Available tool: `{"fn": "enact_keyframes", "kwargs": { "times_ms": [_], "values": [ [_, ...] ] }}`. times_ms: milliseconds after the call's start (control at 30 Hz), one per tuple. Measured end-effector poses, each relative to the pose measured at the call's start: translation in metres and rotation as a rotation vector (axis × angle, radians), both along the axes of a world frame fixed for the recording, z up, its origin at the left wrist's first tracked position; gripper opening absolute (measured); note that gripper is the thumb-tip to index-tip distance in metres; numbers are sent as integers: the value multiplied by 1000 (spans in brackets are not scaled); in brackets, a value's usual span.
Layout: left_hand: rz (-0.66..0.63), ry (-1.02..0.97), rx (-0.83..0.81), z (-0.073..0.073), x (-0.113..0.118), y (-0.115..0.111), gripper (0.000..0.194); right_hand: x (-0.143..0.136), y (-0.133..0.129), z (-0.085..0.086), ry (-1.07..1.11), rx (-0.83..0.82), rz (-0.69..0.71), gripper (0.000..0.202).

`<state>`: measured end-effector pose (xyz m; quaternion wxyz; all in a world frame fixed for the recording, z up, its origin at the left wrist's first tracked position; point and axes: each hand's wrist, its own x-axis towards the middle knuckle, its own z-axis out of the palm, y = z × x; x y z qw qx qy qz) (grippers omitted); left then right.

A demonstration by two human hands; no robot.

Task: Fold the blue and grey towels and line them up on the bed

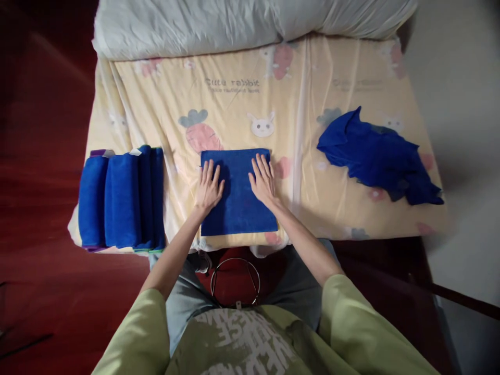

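A blue cloth [238,203] lies spread flat, nearly square, on the bed in front of me. My left hand [210,186] rests palm down on its left edge, fingers stretched out and apart. On the right edge, near the top corner, my right hand [263,179] lies flat with its fingers spread too. Neither hand grips anything. Off to the left, several folded blue cloths [122,200] stand in a row, with white tags at the top of some. To the right is a crumpled heap of blue cloth [375,153].
The bed has a yellow sheet [234,120] printed with rabbits and carrots. A rolled pale quilt [234,26] runs along its far side. A round metal frame [235,260] stands below the bed's near edge, between my legs. A pale wall [461,104] borders the right.
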<state>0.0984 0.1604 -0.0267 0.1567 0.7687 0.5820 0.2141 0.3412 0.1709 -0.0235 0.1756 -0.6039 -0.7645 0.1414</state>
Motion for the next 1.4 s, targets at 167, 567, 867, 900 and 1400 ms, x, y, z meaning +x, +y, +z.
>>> {"fn": "enact_keyframes", "kwargs": {
  "times_ms": [167, 567, 867, 900, 1400],
  "values": [
    [-157, 82, -129, -1, -16, -97, 63, 14, -95, 2, -8, -124, 138, 63],
    [-257, 48, 36, -11, -54, -175, 45, 46, -182, -13, 174, 159, 183, 47],
    [-114, 67, 32, -33, -69, -180, 44, 72, -202, -42, 224, 182, 158, 48],
    [-107, 84, 20, -31, -67, -178, 43, 68, -199, -42, 210, 179, 156, 48],
    [-265, 54, -51, -37, -90, -195, 54, 71, -206, -40, 295, 71, 215, 45]
  ]
}}
